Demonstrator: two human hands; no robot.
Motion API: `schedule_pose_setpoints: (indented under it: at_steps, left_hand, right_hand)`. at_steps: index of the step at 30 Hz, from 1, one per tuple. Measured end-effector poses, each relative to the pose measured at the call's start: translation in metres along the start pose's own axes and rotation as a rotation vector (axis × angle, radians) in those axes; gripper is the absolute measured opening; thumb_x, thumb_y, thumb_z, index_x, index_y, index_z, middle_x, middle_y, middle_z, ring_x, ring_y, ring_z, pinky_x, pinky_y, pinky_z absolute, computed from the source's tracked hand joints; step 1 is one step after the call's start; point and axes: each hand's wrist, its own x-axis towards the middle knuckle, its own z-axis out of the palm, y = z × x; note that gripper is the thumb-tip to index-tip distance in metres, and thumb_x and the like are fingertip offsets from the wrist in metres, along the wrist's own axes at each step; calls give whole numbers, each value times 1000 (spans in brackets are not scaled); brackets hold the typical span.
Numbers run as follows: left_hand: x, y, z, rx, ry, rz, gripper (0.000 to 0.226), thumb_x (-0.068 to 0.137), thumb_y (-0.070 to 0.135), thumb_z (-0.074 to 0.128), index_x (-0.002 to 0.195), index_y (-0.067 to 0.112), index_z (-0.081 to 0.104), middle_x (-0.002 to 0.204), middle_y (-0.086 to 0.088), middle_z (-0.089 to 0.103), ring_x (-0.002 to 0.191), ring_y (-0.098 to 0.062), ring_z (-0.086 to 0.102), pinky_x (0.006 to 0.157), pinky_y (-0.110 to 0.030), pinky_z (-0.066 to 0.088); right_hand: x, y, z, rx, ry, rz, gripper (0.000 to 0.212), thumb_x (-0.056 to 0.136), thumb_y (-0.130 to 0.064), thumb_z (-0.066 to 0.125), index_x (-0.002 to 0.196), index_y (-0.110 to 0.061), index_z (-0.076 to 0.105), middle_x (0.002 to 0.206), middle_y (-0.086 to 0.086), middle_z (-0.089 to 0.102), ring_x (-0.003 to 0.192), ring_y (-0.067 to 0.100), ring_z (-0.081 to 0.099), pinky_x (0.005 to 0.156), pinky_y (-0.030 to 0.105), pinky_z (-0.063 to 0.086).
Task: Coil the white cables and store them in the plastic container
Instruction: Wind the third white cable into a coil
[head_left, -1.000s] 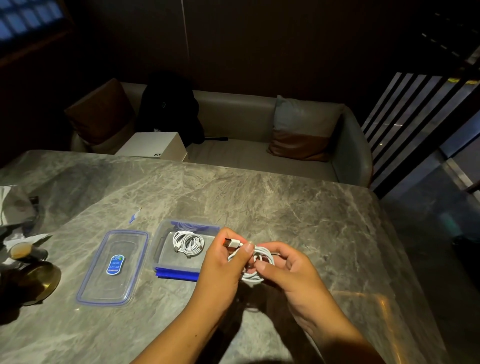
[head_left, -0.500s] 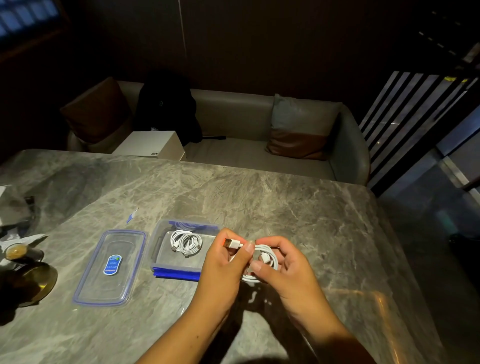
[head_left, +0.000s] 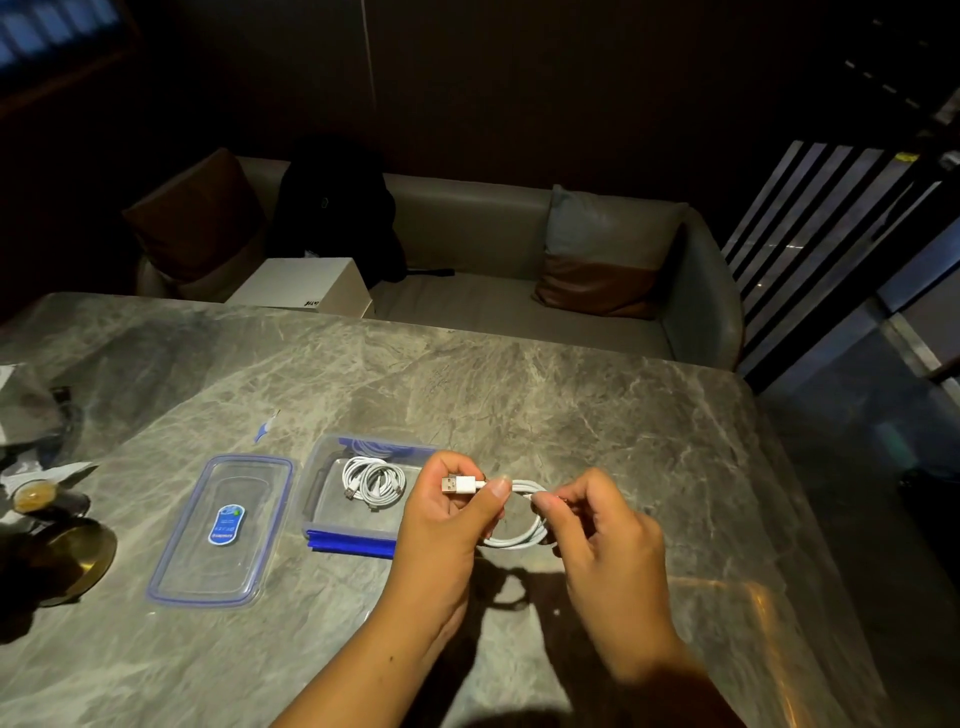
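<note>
above the marble surface (head_left: 519, 395), the left hand (head_left: 441, 525) pinches the usb plug end of a white cable (head_left: 514, 538) while the right hand (head_left: 602, 535) pinches its coiled loops, just right of the open plastic container (head_left: 317, 488) holding another coiled cable (head_left: 371, 478), its lid (head_left: 223, 530) lying alongside.

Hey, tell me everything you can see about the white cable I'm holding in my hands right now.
The white cable is thin, smooth and plastic-looking, wound into a small loose loop held just above the table. Its metal USB plug points left, pinched by the left hand; the right hand pinches the loop's top.
</note>
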Motion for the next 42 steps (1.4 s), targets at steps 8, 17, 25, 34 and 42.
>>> schedule_pose_setpoints:
  at_steps: [8,17,25,34,42]
  left_hand:
    - [6,4,-7,89,68,0,23,71,16,78,76,12,56,59,-7,47,51,-13,41,51,-24,35]
    - [4,3,-15,361,60,0,16,80,20,80,73,15,67,60,-13,57,55,-14,49,56,-30,41]
    - [7,9,-10,454,84,62,16,82,9,76,72,8,63,64,-12,65,55,-17,56,57,-30,47]
    - [1,5,-6,644,55,134,10,85,17,73,78,23,75,70,8,71,65,-7,65,64,-27,52]
    - [6,5,-15,629,80,71,12,87,20,72,77,25,75,64,2,70,58,-6,61,59,-28,48]
  right_hand:
    - [5,-6,-1,473,-173,338,23,97,-19,59,76,-11,54,77,13,76,65,28,74,61,38,60]
    - [11,-3,-8,659,-361,465,22,101,-19,47,83,-7,45,89,19,76,79,35,76,62,32,61]
    - [16,-1,-5,738,-289,550,18,98,-16,53,83,-7,49,86,25,75,75,30,76,57,27,60]
    - [12,-6,6,653,-279,532,10,96,-21,60,90,-14,64,81,13,74,70,21,72,62,33,55]
    - [17,2,5,608,-272,587,13,93,-12,63,85,-8,72,77,13,76,66,19,71,61,28,57]
